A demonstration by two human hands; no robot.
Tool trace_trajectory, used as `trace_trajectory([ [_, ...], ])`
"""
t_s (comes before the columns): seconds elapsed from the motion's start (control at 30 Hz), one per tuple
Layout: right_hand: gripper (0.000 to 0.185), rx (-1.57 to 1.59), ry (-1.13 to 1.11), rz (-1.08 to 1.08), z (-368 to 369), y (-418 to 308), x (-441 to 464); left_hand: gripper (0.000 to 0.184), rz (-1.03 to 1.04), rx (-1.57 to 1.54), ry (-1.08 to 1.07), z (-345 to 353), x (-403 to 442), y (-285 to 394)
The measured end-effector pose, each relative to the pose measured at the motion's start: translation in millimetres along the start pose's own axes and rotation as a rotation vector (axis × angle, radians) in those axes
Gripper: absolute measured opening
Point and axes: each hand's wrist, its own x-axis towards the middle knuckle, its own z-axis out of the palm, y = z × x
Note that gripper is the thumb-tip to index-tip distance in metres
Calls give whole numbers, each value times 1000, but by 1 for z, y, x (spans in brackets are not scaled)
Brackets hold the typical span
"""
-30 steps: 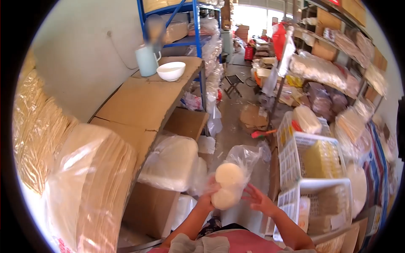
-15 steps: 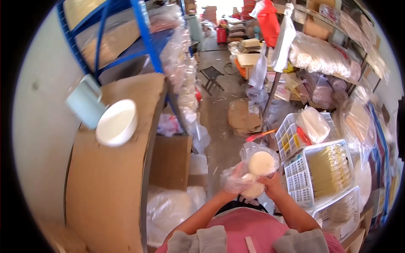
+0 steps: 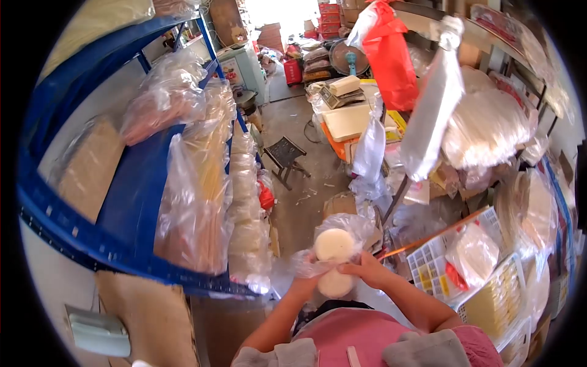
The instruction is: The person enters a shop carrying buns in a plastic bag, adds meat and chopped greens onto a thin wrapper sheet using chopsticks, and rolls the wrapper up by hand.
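In front of my body I hold two round, cream-coloured discs, an upper disc (image 3: 334,246) and a lower disc (image 3: 335,284); what they are made of I cannot make out. A clear plastic bag (image 3: 362,225) is bunched around the upper one. My left hand (image 3: 307,273) is closed at the left side, its fingers partly covered by the film. From the right, my right hand (image 3: 369,270) grips where the discs meet, its thumb lying across them.
A blue shelf rack (image 3: 131,196) with plastic-wrapped bundles stands left. White baskets (image 3: 428,260) with bagged goods are at my right, beside loaded shelving. A folding stool (image 3: 285,154) stands in the aisle. A red bag (image 3: 391,58) and a white bag (image 3: 433,113) hang ahead.
I have moved forward along the aisle; the blue rack and hanging bags are nearer, and the white bowl has nearly left view. The discs stay in both hands.
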Motion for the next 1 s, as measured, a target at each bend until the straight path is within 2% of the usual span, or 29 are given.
trace_trajectory([
  [0.07, 53, -189, -53, -16, -9, -33, 62, 48, 59, -19, 11, -31, 53, 21],
  [0.1, 54, -374, -55, 55, -14, -58, 91, 44, 126, -80, 35, -50, 83, 27],
  [0.2, 62, -659, 68, -31, -32, -89, 188, 50, 155, -299, 101, -104, 173, 72],
  [0.23, 69, -671, 209, -132, -35, -92, 219, 53, 181, -317, 50, -131, 209, 85],
  [0.27, 71, -665, 171, -307, -45, -97, 254, 52, 137, -407, 117, -157, 246, 93],
  [0.33, 63, -526, 198, -226, -64, -106, 310, 51, 164, -473, 103, -202, 332, 126],
  [0.4, 55, -539, 218, -141, -74, -123, 348, 38, 205, -501, 120, -240, 417, 162],
  [0.43, 50, -489, 235, -43, -77, -132, 360, 38, 198, -490, 148, -251, 452, 183],
  [0.47, 49, -493, 258, -60, -87, -131, 378, 38, 228, -464, 158, -264, 490, 196],
  [0.53, 49, -475, 312, -82, -115, -111, 398, 39, 168, -463, 219, -281, 551, 223],
  [0.7, 40, -220, 499, 235, -209, -49, 433, 40, 147, -445, 123, -330, 686, 257],
  [0.77, 38, -331, 550, 347, -243, -26, 447, 41, 147, -458, 107, -345, 740, 268],
  [0.83, 32, -296, 624, 414, -291, 27, 466, 41, 151, -454, 112, -345, 789, 289],
  [0.93, 31, -85, 676, 512, -334, 14, 520, 40, 179, -363, 161, -370, 887, 305],
  [1.0, 29, -311, 703, 467, -378, -9, 579, 38, 220, -285, 146, -389, 952, 316],
])
